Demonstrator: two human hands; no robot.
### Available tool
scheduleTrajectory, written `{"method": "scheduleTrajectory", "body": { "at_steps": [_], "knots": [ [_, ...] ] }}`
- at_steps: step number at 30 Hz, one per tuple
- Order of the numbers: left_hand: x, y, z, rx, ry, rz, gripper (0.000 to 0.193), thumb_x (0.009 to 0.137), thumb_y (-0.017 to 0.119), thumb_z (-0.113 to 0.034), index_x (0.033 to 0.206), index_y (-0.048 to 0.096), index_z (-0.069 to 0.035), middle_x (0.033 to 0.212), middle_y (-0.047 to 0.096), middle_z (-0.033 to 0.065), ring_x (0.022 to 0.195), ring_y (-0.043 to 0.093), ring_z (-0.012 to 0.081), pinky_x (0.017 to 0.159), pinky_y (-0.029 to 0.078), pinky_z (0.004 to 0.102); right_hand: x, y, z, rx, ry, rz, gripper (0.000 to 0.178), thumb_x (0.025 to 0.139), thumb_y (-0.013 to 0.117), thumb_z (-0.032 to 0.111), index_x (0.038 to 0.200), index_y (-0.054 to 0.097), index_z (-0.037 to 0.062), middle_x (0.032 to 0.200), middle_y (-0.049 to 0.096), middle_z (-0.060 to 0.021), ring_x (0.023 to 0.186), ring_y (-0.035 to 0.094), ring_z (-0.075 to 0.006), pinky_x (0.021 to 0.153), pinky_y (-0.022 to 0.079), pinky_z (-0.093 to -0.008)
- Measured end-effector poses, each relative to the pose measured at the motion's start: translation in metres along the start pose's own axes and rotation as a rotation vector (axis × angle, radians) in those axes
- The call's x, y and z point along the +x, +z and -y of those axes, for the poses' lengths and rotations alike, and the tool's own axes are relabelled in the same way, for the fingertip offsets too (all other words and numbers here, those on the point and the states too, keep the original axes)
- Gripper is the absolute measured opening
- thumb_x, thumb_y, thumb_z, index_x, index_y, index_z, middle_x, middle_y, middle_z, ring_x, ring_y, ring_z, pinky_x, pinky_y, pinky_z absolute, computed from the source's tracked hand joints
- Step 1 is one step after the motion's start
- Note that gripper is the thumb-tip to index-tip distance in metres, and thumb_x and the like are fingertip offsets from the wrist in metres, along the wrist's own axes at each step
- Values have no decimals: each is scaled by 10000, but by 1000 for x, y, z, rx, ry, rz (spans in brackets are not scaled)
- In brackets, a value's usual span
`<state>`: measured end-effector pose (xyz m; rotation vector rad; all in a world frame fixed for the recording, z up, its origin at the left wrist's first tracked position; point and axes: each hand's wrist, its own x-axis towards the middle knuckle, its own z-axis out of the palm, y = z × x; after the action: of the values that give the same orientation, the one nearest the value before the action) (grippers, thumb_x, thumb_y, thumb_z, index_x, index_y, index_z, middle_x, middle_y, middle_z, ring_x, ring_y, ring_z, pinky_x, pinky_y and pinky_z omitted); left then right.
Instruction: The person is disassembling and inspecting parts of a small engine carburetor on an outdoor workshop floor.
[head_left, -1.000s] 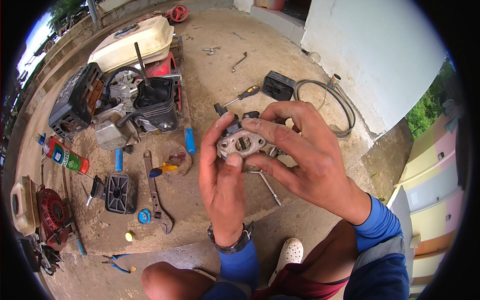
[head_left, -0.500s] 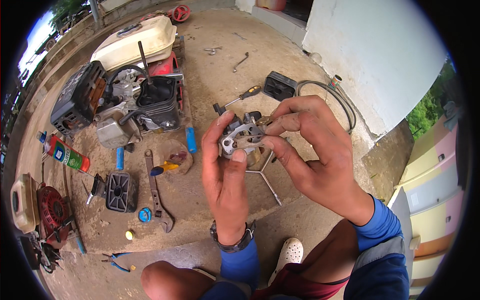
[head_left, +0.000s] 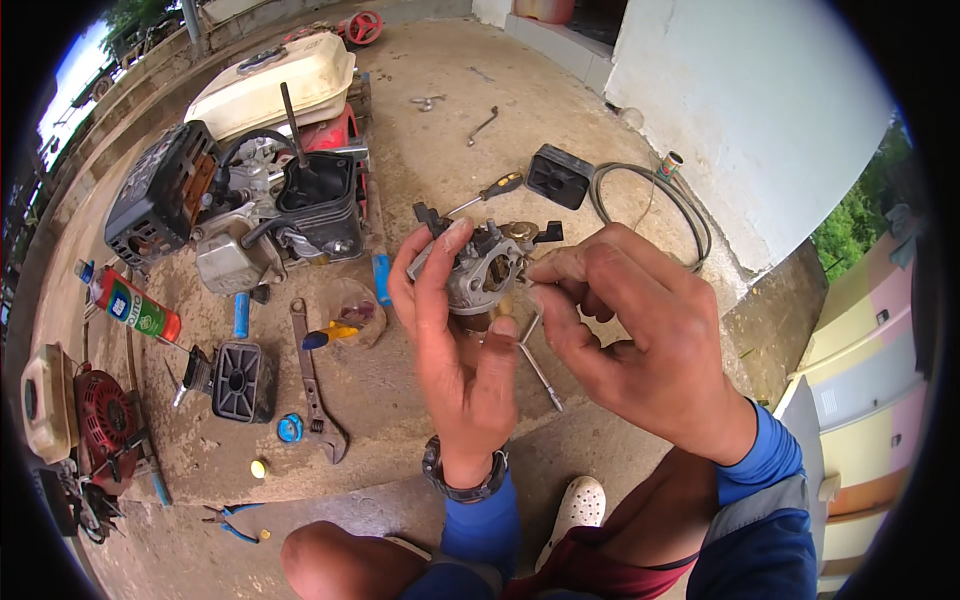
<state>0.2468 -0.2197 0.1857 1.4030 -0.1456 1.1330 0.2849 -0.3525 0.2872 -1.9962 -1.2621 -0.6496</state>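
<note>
My left hand (head_left: 456,370) grips a metal carburetor (head_left: 478,282) in the middle of the view, its fingers along the far left side and the thumb below. The carburetor's round bore faces toward the right, and a brass-coloured round part and a black lever show on its top. Just to its right, my right hand (head_left: 655,345) is closed in a pinch of thumb and forefinger, very close to the bore. Whatever lies between those fingertips is too small to make out. Beneath the carburetor, partly covered, a three-armed wrench (head_left: 540,375) lies on the concrete.
At left stands a small engine (head_left: 320,215) with a cream fuel tank (head_left: 270,85). An adjustable wrench (head_left: 315,390), a spray can (head_left: 135,308), a black air-filter housing (head_left: 242,383) and a plastic cup (head_left: 352,305) are nearby. Farther off lie a screwdriver (head_left: 490,190), a black box-shaped cover (head_left: 558,176) and coiled cable (head_left: 690,220).
The carburetor has turned, so its bore now faces right instead of its flat flange facing me. My right fingers have come slightly away from it, and my left thumb has shifted right.
</note>
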Motion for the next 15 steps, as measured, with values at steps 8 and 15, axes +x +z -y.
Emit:
{"method": "scheduleTrajectory", "body": {
  "at_steps": [8,15],
  "knots": [
    [-5,9,-5,-161,-51,101,654,935,650,-231,1504,470,35,1533,442,199,1503,285,330,1209,294,451,1,1,1,91,101,32,198,840,815,0,1026,752,-19,863,716,-105,689,691,-175,614,538,-305],
    [-7,6,1,-269,-178,37,631,1001,557,-219,1539,394,68,1546,454,172,1338,525,234,1105,437,366,-1,5,-4,103,-9,31,283,842,817,3,1114,740,-7,962,729,-131,781,721,-244,679,570,-323]
  ]
}}
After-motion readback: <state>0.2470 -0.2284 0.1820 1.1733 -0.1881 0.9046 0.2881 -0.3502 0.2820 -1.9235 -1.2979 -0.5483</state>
